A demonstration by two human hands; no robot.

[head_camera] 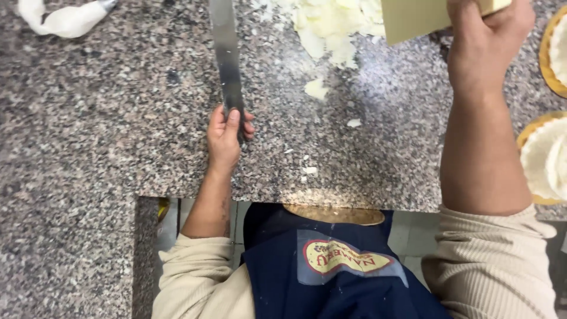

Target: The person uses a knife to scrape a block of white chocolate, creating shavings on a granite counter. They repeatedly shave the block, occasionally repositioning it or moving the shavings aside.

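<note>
Two hands on a speckled granite tabletop [88, 136], seen from above. Left hand [226, 137] has its fingers [234, 120] wrapped around the near end of a long flat metal spatula [226, 53]; the blade lies on the stone and runs straight away from the body to the top edge of view. Right hand [487, 32] is at top right, fingers closed on a tan flat card [413, 18], thumb over its near face, card edge down beside a heap of white cream scrapings [333, 26]. Loose flakes of the same white stuff trail across the stone between the two hands. White piping bag [62, 18] with metal tip lies at top left, well apart from both hands. Two round white-topped cakes on gold boards [546, 156] sit at the right edge, just beside the right forearm. Another gold board [333, 214] pokes out at the near tabletop edge, above a dark blue apron [331, 283].
</note>
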